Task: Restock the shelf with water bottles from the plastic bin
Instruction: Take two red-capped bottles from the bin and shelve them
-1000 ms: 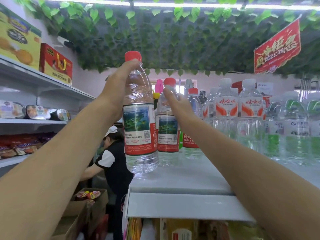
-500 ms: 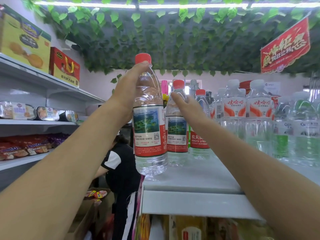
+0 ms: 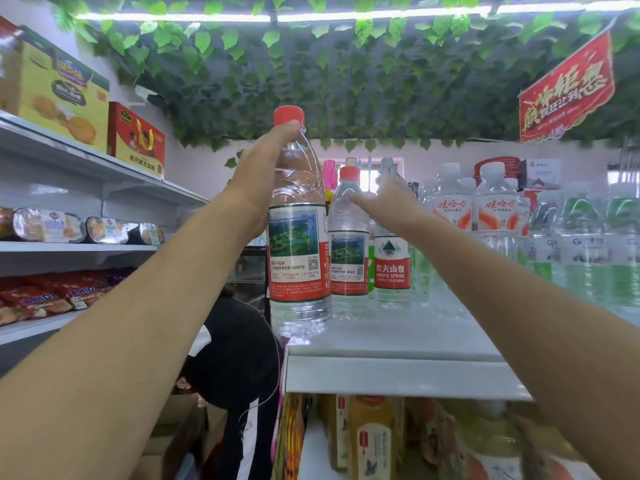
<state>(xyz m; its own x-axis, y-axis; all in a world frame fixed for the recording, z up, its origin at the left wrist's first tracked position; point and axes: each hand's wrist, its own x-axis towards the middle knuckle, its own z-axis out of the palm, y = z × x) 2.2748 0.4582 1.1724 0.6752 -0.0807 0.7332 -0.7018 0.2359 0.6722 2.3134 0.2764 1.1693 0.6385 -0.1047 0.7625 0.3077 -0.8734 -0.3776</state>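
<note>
My left hand (image 3: 266,174) grips a clear water bottle (image 3: 298,258) with a red cap and a red-and-white label by its shoulder. The bottle stands upright at the left front edge of the white top shelf (image 3: 398,337). A second bottle of the same kind (image 3: 348,261) stands just behind it. My right hand (image 3: 391,199) reaches past it with the thumb stretched against its shoulder and the fingers on a third bottle (image 3: 391,268) with a red-and-green label. The plastic bin is out of view.
Rows of other clear water bottles (image 3: 491,216) fill the shelf's right side. Juice bottles (image 3: 370,441) stand on the shelf below. A person in black (image 3: 235,362) bends down in the aisle to the left. Snack shelves (image 3: 69,247) line the left wall, and leaves hang overhead.
My right hand let go of the second bottle's neck and slid right onto the third bottle. The left hand's bottle sank a little toward the shelf edge.
</note>
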